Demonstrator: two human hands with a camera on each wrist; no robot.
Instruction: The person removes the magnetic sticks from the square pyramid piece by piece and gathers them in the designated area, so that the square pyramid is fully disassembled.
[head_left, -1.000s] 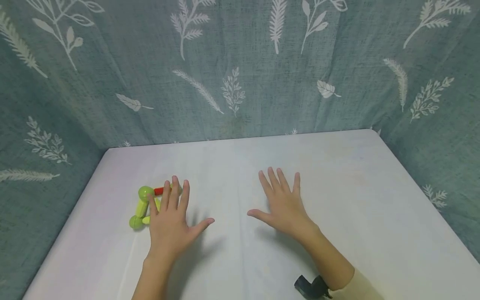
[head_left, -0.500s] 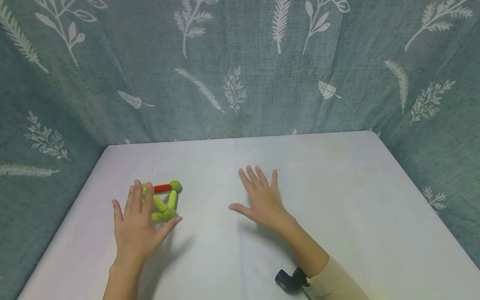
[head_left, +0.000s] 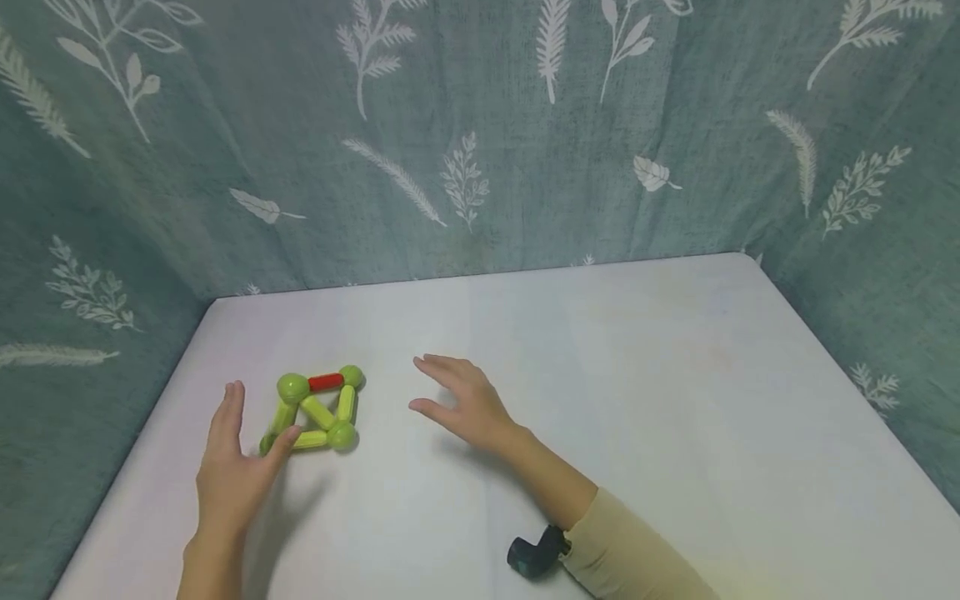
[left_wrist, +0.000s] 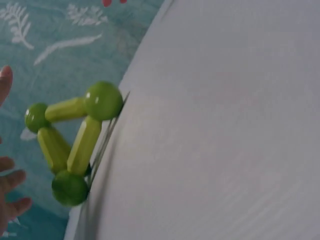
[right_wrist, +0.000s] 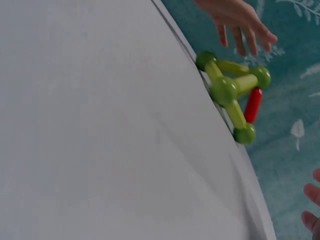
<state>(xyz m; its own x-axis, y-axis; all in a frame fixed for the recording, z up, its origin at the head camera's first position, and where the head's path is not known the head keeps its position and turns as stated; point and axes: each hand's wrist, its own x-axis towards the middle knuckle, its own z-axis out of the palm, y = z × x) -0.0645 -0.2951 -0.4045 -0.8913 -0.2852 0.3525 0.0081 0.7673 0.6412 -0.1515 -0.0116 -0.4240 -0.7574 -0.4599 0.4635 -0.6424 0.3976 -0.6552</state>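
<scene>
A ball-and-stick toy frame (head_left: 318, 412) lies on the left part of the white table. Green balls join its yellow-green rods, and one rod (head_left: 326, 382) is red. My left hand (head_left: 234, 479) is at the frame's left front with fingers extended; its thumb covers part of the near-left ball in the head view. To the right of the frame, apart from it, hovers my right hand (head_left: 467, 407), fingers extended and holding nothing. In the left wrist view, fingertips (left_wrist: 12, 185) show left of the toy frame (left_wrist: 84, 145). The right wrist view has the left hand (right_wrist: 240, 22) above it.
A black curved device (head_left: 537, 553) sits at the cuff of the right sleeve (head_left: 630, 550). Green leaf-patterned cloth (head_left: 480, 150) stands behind the white table (head_left: 637, 375) and along both sides.
Both hands have moved left. The left hand has uncovered most of the toy frame and turned toward it, while the right has come closer from the right. The frame stays in place.
</scene>
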